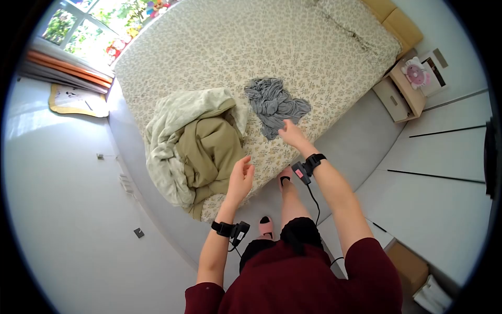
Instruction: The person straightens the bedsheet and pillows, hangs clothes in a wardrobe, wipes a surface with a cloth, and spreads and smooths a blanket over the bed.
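A crumpled grey cloth (276,102), thin and wrinkled, lies on the bed near its front edge. My right hand (292,134) is at the cloth's near edge, fingers bent and slightly apart; whether the fingertips touch the fabric I cannot tell. To the left is a heaped quilt (209,149), pale green patterned on one side and olive on the other. My left hand (241,179) is beside the quilt's right edge, fingers loosely extended, thumb apart, with nothing in it. Each wrist has a black strap with a small device.
The floral-sheeted bed (204,47) fills the middle, with a pillow (361,26) at its far right. A nightstand (400,97) with a pink-and-white round object (415,73) stands on the right, by white cabinets (439,172). Curtains (68,65) hang at the left window.
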Action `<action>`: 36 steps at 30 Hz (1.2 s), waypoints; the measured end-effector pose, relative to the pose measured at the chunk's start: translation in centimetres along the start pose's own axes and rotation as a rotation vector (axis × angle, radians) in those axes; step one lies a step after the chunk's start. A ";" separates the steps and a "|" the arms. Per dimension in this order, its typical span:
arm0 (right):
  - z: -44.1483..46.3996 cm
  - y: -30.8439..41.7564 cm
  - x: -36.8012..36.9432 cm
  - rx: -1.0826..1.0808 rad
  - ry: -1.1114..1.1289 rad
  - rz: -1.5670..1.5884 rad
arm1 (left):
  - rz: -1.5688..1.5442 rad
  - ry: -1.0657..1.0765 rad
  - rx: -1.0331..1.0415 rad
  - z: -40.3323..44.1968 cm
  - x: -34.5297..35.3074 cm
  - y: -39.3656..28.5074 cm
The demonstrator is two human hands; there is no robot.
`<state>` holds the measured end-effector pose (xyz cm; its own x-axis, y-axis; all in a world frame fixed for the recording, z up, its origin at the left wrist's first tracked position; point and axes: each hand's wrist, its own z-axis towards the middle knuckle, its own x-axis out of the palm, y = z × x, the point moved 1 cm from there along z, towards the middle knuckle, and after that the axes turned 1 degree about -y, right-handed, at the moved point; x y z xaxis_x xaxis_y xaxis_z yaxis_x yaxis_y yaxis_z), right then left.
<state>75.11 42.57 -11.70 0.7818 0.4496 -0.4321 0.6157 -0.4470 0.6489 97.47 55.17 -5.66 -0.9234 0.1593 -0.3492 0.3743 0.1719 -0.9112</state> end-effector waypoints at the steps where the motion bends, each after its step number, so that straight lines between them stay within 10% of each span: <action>1: 2.5 -0.1 -0.1 0.025 0.026 0.010 | 0.001 0.025 -0.031 2.0 1.1 0.0; 5: 12.2 -2.2 1.5 0.033 0.116 -0.130 | -0.013 0.056 -0.151 9.7 3.4 1.1; 12: 21.7 -4.4 3.6 -0.010 -0.351 -0.428 | -0.077 0.002 -0.355 15.1 4.5 5.8; 21: 14.7 1.9 -4.7 -0.286 0.162 0.133 | -0.139 0.030 -0.344 16.1 3.7 6.0; 26: 1.2 10.6 -9.4 -0.527 0.105 0.289 | 0.233 -0.002 0.247 16.6 1.6 0.7; 30: -11.5 15.4 -9.8 -0.682 -0.156 0.427 | 0.229 0.300 0.363 15.3 -2.2 -2.3; 36: -22.2 18.5 -7.4 -0.823 -0.206 0.930 | 0.114 0.151 0.690 7.0 -8.5 -10.5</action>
<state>78.57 48.17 17.44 0.9326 0.0617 0.3556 -0.3606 0.1176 0.9253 100.80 45.19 5.29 -0.8411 0.2815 -0.4618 0.2822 -0.4999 -0.8188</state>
